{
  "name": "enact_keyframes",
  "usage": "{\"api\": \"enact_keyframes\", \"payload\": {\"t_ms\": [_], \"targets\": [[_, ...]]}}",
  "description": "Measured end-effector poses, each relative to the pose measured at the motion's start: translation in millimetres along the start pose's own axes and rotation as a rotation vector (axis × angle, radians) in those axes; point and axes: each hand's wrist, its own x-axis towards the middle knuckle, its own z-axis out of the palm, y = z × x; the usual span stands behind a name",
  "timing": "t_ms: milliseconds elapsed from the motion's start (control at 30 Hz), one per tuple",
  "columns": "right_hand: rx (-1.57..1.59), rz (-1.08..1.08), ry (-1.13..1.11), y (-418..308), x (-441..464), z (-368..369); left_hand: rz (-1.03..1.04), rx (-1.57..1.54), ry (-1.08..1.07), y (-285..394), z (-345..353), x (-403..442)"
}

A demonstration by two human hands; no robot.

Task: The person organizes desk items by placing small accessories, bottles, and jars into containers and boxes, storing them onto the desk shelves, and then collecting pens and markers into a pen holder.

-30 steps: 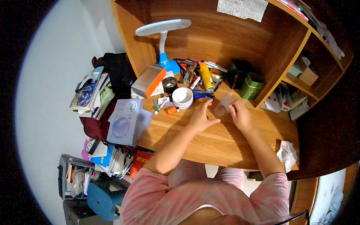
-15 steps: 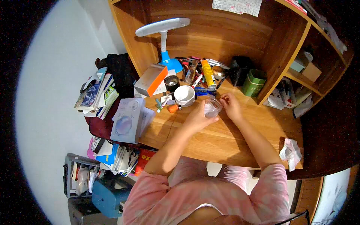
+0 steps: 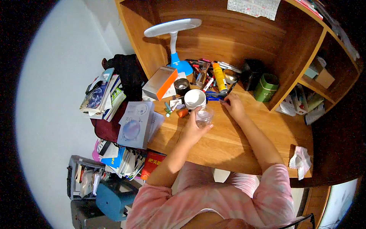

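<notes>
Left hand (image 3: 191,131): fingers curved about a clear jar (image 3: 204,117), spread to its width, thumb on the near side. Hold looks firm; the jar seems tilted, apparently off the bench (image 3: 228,150), just in front of the white tub (image 3: 195,100). Whether it touches the tub cannot be told.

Right hand (image 3: 235,108): fingers bent, tips close together at the near edge of some blue pens (image 3: 214,97). Too small to tell if anything is pinched.

Change: a second ago the clear jar is a blur by the right hand, the left hand open beside it. Half a second ago the left hand has it, right fingers close alongside. Now the jar sits nearer the tub and the gap between the hands is wider. Reading: the left hand alone bears the jar, the right is rid of it.

Outward: an orange object (image 3: 182,113) near the left fingers; a dark cup (image 3: 182,86) behind the tub; a yellow bottle (image 3: 220,78) beyond the pens. Farther off, a blue-based lamp (image 3: 180,67) to the left, a green tin (image 3: 266,88) to the right, crumpled tissue (image 3: 300,161) at the right end.
</notes>
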Motion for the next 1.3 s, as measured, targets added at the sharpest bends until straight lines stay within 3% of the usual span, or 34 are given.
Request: {"api": "enact_keyframes", "payload": {"t_ms": [67, 167, 367, 567, 767, 967, 1067, 1167, 1300], "targets": [[0.001, 0.011, -0.023, 5.4, -2.1, 0.9, 0.004, -0.024, -0.029, -6.3, 0.2, 3.0], [-0.044, -0.115, 0.127, -9.8, -4.3, -9.6, 0.000, 0.041, -0.035, 1.6, -0.5, 0.7], [-0.096, 0.008, 0.001, -19.4, -7.7, -14.3, -0.012, 0.076, -0.015, 18.6, 0.4, -4.9], [0.040, 0.136, -0.072, 3.0, -13.1, -7.9, -0.004, -0.083, -0.023, 11.8, 3.3, -2.9], [0.127, 0.247, -0.230, -8.7, -13.0, -27.2, -0.024, -0.011, -0.016, 18.8, 1.7, -4.2], [-0.133, -0.021, -0.101, -19.6, -14.3, -28.9, 0.008, 0.019, -0.009, 21.6, 2.1, -3.5], [-0.283, -0.018, -0.166, -17.4, -13.3, -23.5, -0.022, -0.024, -0.004, 6.9, 4.8, -1.3], [-0.271, -0.074, -0.068, -18.3, -15.7, -15.5, 0.019, 0.012, -0.036, -2.5, 3.1, 0.7], [-0.144, -0.020, -0.109, -15.7, -17.1, -13.4, 0.002, 0.045, -0.019, 12.7, 1.7, -3.0]]}}
